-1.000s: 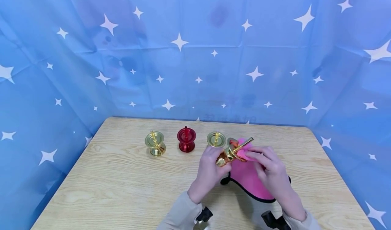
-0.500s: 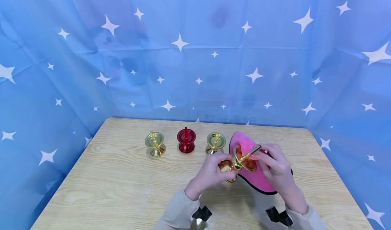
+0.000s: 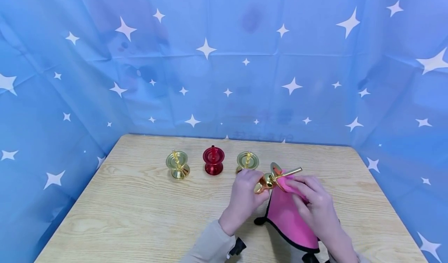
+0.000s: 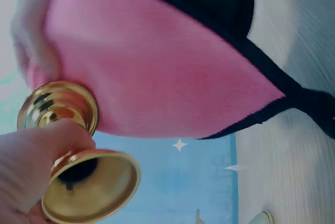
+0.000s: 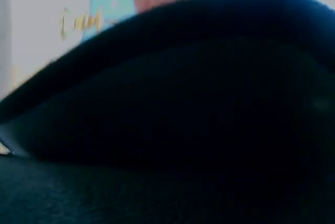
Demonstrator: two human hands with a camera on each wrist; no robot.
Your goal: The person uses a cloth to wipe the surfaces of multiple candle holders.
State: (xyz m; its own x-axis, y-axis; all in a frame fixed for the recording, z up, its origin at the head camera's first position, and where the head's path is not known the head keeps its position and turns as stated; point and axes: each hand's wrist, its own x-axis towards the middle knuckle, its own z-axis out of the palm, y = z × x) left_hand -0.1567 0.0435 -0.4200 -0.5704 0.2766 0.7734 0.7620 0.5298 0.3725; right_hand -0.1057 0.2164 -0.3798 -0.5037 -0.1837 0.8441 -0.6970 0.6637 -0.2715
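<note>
A shiny gold candle holder (image 3: pixel 268 180), tilted sideways, is gripped round its base by my left hand (image 3: pixel 245 195). Its dish and thin central stem point to the right. My right hand (image 3: pixel 317 206) pinches a pink cloth (image 3: pixel 292 218) with black edging and presses it against the dish. In the left wrist view, the hollow foot of the candle holder (image 4: pixel 99 187) faces the camera, and the cloth (image 4: pixel 152 67) hangs behind it. Dark underside of the cloth (image 5: pixel 172 109) fills most of the right wrist view, hiding the right fingers there.
Behind my hands stand a gold candle holder (image 3: pixel 176 161) on the left, a red one (image 3: pixel 213 160) beside it, and another gold one (image 3: pixel 247 160), partly covered by my left hand. The wooden table (image 3: pixel 133 216) ends at a blue star-patterned curtain (image 3: pixel 245 80).
The held candle holder swung right and lower, turning its dish, then came back up slightly. The cloth shifted with my right hand and now hangs lower, toward the front.
</note>
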